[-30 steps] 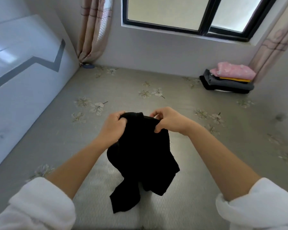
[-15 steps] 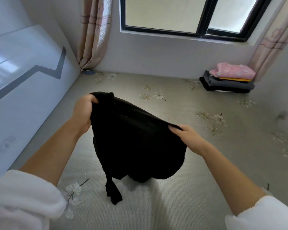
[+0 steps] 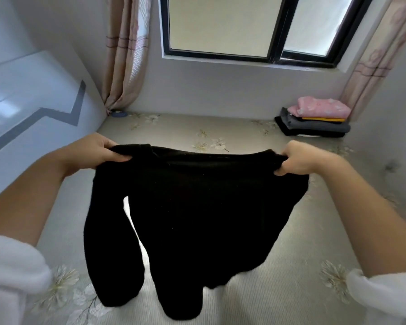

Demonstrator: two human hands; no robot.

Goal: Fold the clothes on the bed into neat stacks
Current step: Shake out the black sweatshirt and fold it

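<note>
Fingers (image 3: 120,158) curled tight, your left hand (image 3: 93,148) and right hand (image 3: 301,158) hold the black knitted sweater (image 3: 197,207); lay it down level.

Black-framed window (image 3: 218,24), pinkish curtains (image 3: 124,55)

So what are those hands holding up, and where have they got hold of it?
A black garment: the left hand and right hand each grip one end of its top edge.

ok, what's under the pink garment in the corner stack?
Under the pink garment: a yellow layer, a grey fold, then a black one on the bed. Inner folds are covered.
</note>
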